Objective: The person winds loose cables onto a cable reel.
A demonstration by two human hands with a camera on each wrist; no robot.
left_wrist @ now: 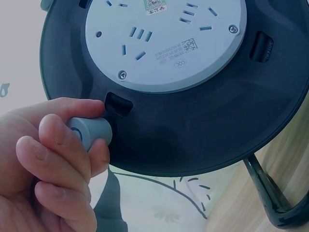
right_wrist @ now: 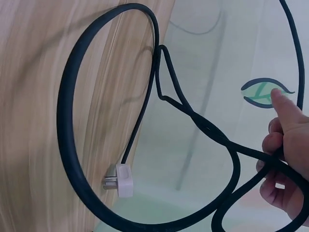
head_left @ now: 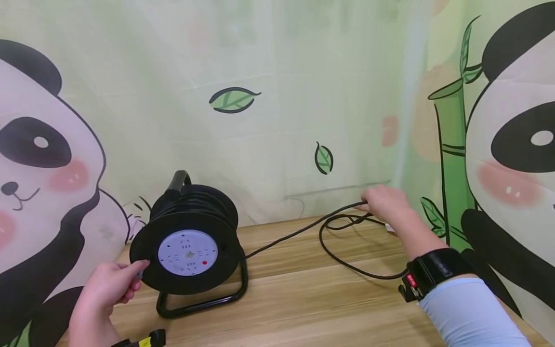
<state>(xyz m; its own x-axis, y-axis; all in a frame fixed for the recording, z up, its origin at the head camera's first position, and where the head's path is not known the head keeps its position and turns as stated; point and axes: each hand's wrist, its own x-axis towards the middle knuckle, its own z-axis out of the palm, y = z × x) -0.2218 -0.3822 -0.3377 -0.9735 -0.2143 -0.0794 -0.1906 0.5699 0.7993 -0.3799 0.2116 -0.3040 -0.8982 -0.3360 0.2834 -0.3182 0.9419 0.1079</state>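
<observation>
A black cable reel (head_left: pixel 147 241) stands on its tube frame at the left of the table, with a pale round socket panel (head_left: pixel 188 252) on its face. My left hand (head_left: pixel 106 284) pinches the small grey crank knob (left_wrist: pixel 94 130) near the rim of the reel's disc. Far to the right, my right hand (head_left: pixel 386 202) grips the black power cable (head_left: pixel 295 233), which runs out from the reel. Loose loops of it hang and lie around that hand. The white plug (right_wrist: pixel 124 180) at the cable's end shows in the right wrist view, its prongs pointing sideways.
The wooden table (head_left: pixel 312 308) ends at a printed fabric backdrop (head_left: pixel 277 58) with pandas and leaves. A carrying handle (head_left: pixel 178 181) rises at the back of the reel. The reel's lower frame bar (head_left: pixel 204 307) rests on the tabletop.
</observation>
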